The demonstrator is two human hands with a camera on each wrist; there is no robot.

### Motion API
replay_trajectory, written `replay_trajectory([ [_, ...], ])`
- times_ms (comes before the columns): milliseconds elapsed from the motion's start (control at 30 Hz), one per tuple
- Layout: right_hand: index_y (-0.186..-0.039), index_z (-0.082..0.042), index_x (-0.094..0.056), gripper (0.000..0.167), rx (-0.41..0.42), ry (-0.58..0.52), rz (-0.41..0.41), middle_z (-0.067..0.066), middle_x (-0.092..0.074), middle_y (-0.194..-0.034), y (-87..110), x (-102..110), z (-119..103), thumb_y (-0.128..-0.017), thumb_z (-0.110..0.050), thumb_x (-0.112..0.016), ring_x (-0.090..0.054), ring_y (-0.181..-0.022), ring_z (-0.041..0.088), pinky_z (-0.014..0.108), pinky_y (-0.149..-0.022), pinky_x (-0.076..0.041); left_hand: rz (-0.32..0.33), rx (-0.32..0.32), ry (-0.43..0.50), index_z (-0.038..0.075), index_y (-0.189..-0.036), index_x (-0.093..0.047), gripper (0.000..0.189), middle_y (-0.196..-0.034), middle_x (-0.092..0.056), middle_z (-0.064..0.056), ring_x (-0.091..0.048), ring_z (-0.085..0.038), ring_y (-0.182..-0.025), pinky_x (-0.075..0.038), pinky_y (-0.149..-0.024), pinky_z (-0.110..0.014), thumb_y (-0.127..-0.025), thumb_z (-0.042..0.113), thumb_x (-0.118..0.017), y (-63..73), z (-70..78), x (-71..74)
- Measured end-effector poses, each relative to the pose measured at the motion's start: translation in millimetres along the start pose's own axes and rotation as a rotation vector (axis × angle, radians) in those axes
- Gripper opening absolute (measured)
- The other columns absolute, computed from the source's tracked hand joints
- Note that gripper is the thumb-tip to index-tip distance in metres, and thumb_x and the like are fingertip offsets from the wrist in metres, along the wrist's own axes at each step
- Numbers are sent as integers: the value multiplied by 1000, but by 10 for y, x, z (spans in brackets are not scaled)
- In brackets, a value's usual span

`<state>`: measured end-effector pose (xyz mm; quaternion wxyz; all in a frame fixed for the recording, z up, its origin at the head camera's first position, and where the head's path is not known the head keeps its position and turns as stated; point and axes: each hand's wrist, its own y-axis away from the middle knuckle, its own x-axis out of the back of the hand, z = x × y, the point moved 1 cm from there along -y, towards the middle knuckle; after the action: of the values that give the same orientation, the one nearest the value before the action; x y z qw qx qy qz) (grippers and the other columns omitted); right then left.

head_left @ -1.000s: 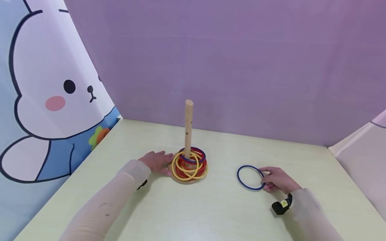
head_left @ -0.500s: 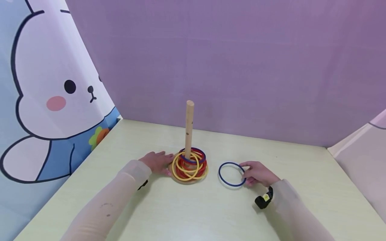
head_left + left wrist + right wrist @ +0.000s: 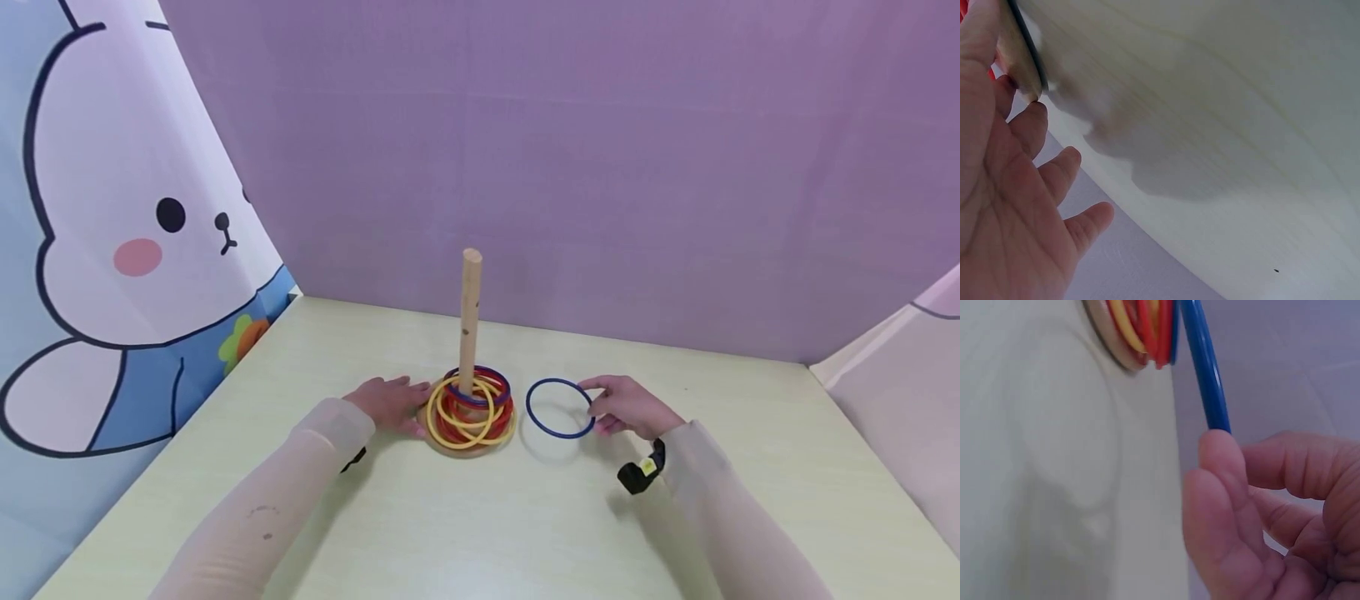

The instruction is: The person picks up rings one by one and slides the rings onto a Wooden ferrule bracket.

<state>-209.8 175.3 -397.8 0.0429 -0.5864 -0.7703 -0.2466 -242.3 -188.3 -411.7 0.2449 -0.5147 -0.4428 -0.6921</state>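
My right hand (image 3: 628, 407) pinches the right edge of a blue ring (image 3: 555, 435) between thumb and fingers. The ring is held above the table, its shadow showing below it in the right wrist view. Left of it stands a wooden peg (image 3: 469, 321) on a round wooden base (image 3: 459, 453). Red, yellow and blue rings (image 3: 486, 440) lie stacked loosely around the peg's foot. My left hand (image 3: 388, 405) has its fingers spread and touches the left side of the base. In the left wrist view, fingertips (image 3: 1036, 111) meet the base's rim (image 3: 1022, 65).
The pale tabletop (image 3: 480, 525) stretches around the peg and both hands. A purple cloth (image 3: 600, 167) hangs behind the table's back edge. On the left is a curtain (image 3: 135, 208) with a cartoon animal; a pale cloth (image 3: 907, 400) hangs on the right.
My right hand has carried the blue ring leftward toward the peg and lifted it higher over the table. My left hand has stayed at the base.
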Motion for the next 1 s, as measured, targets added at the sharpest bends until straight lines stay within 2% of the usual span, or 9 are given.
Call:
replay_trajectory([
  [300, -142, 7, -36, 54, 63, 30, -12, 12, -56, -81, 74, 175, -346, -90, 3, -54, -59, -56, 12, 29, -63, -56, -14, 13, -22, 19, -152, -30, 80, -155, -29, -3, -23, -34, -142, -24, -109, -57, -87, 56, -59, 5, 3, 2],
  [567, -144, 7, -32, 56, 113, 26, -16, 13, -57, -84, 168, 316, -684, -92, 2, -53, -62, -59, 13, 29, -66, -57, -13, 13, -23, 18, -151, -32, 79, -155, -31, -3, -24, -34, -141, -25, -109, -58, -87, 55, -60, -21, 1, -19],
  [767, -144, 5, -32, 52, 185, -46, 0, 10, -57, -85, 251, 359, -922, -95, 2, -50, -63, -59, 12, 28, -67, -57, -11, 10, -40, 17, -150, -33, 78, -154, -31, -4, -25, -35, -141, -26, -108, -58, -87, 55, -60, -37, 7, -21],
  [1000, -149, 0, -28, 57, 283, -196, 47, 9, -55, -87, 333, 280, -1147, -95, 2, -47, -63, -59, 10, 26, -67, -56, -13, 8, -35, 18, -151, -32, 80, -155, -30, -3, -24, -35, -141, -25, -108, -59, -87, 56, -60, -46, -9, -19],
])
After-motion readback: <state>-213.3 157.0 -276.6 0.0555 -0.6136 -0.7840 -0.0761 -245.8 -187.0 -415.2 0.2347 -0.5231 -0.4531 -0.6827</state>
